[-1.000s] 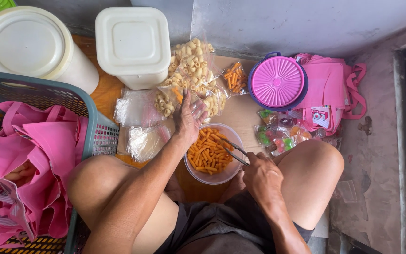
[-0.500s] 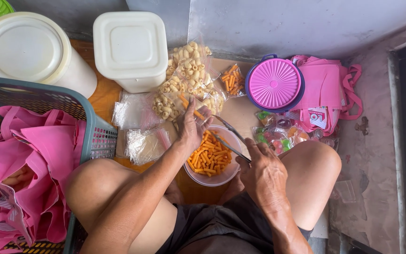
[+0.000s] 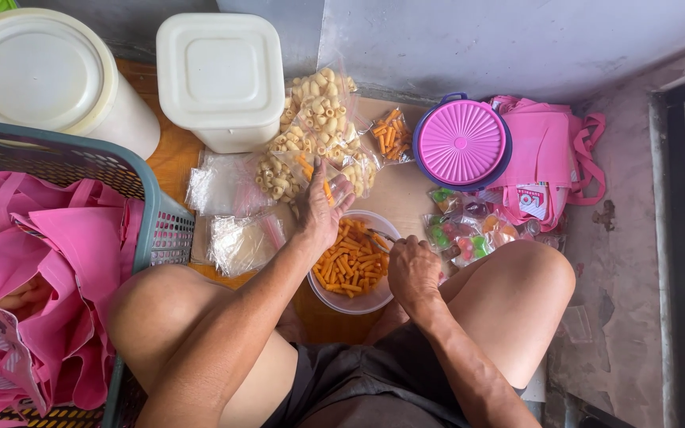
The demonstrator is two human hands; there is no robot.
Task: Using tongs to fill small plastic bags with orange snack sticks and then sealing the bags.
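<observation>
A clear bowl (image 3: 358, 297) of orange stick snacks sits on the floor between my knees. My left hand (image 3: 320, 210) holds a small clear plastic bag (image 3: 336, 189) with a few orange sticks in it, just above the bowl's far rim. My right hand (image 3: 412, 269) grips a metal spoon (image 3: 378, 235) whose end dips into the snacks in the bowl. Several filled bags of pale ring snacks (image 3: 319, 131) lie just beyond my left hand.
Two white lidded containers (image 3: 220, 75) (image 3: 37, 75) stand at the back. A pink-lidded tub (image 3: 461, 143) and a pink bag (image 3: 549, 158) lie on the right, with colourful jelly packs (image 3: 465, 234) nearby. A basket (image 3: 148, 214) with pink bags is on the left. Empty clear bags (image 3: 227, 186) lie beside it.
My left hand has drawn the small bag back a little toward the bowl. The right hand has lowered the spoon into the orange snacks.
</observation>
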